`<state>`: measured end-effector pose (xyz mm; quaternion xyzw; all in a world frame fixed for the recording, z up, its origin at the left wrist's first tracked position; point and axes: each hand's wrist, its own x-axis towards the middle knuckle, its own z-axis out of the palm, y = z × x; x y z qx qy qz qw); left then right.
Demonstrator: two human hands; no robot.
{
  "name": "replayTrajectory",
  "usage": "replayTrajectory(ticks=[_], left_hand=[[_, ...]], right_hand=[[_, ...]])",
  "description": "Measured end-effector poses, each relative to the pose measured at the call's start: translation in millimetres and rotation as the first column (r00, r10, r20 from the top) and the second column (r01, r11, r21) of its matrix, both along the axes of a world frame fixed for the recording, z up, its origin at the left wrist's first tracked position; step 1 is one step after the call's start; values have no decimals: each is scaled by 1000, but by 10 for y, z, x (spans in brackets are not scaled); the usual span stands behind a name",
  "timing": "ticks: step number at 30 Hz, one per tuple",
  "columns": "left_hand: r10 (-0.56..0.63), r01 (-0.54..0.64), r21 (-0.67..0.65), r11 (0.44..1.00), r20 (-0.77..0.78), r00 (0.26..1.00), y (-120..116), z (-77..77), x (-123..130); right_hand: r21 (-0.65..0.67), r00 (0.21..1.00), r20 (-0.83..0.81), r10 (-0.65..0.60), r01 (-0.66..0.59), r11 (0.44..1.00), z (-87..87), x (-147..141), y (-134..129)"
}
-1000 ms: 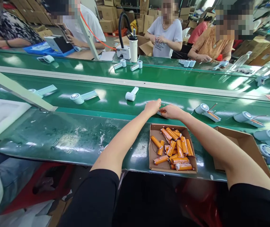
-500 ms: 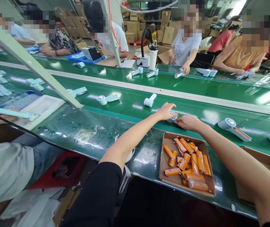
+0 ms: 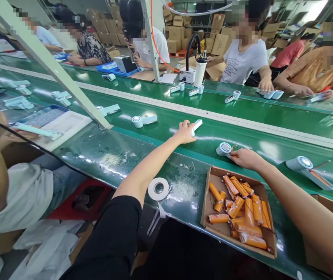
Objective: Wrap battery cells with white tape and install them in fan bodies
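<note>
On the near green conveyor belt, my left hand (image 3: 185, 133) is closed around the round head of a small pale-blue handheld fan (image 3: 197, 123), whose handle points up and away. My right hand (image 3: 246, 158) pinches the handle end of another handheld fan (image 3: 224, 148), which has a round grilled head and thin orange-red wire at my fingertips. My fingers hide most of that handle. Below my right hand, a shallow cardboard box (image 3: 205, 202) holds several orange wrapped batteries (image 3: 249, 210) with dark wires.
Several more fans lie on the belt, including one with an open handle (image 3: 300, 165) at right and another (image 3: 143, 120) at left. A tape roll (image 3: 151, 190) rests on the bench edge. A slanted metal post (image 3: 75, 97) stands at left. Co-workers sit across the belt and at left.
My left hand has left the fan by my right hand and moved left onto another fan. My right hand keeps its hold. The view has shifted, and the tape roll now shows fully.
</note>
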<state>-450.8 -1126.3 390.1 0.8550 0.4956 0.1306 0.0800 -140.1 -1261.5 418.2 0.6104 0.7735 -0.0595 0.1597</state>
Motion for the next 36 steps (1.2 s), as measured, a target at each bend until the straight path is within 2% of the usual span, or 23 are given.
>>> replayTrajectory(ticks=[4, 7, 10, 15, 18, 20, 22, 25, 28, 30, 33, 36], left_hand=[[-91, 90, -93, 992, -5, 996, -109, 98, -7], [-25, 8, -156, 988, -105, 994, -84, 203, -130], [74, -121, -194, 973, -237, 969, 40, 309, -464], [248, -293, -71, 954, -367, 896, 300, 445, -1243], [301, -363, -49, 931, -460, 835, 453, 432, -1595], [321, -426, -103, 899, -508, 799, 541, 377, -1755], [323, -453, -168, 876, -494, 808, 602, 313, -1866], [276, -383, -182, 905, -433, 858, 617, 267, -1943], [225, -313, -150, 938, -423, 878, 488, 314, -1902], [183, -252, -116, 961, -418, 890, 288, 365, -1829], [74, -116, -68, 991, -446, 892, -161, 406, -1734], [-25, -56, -145, 988, -503, 864, -672, 401, -1720]], right_hand=[[4, 1000, 0, -20, 20, 1000, -62, 97, -69], [39, 999, -20, -50, 51, 998, -121, 179, -133], [46, 998, -2, -61, 61, 997, -157, 221, -170], [66, 991, 25, -130, 128, 990, -209, 248, -193], [88, 989, 5, -149, 148, 985, -249, 298, -208], [87, 989, -10, -149, 149, 985, -261, 335, -219], [77, 990, -26, -140, 141, 987, -251, 361, -231], [64, 991, -35, -133, 135, 989, -210, 374, -246], [47, 989, -34, -146, 147, 988, -168, 383, -252], [34, 987, -41, -155, 157, 987, -154, 402, -253], [37, 983, -67, -169, 172, 984, -158, 450, -262], [63, 971, -91, -220, 226, 972, -189, 497, -291]])
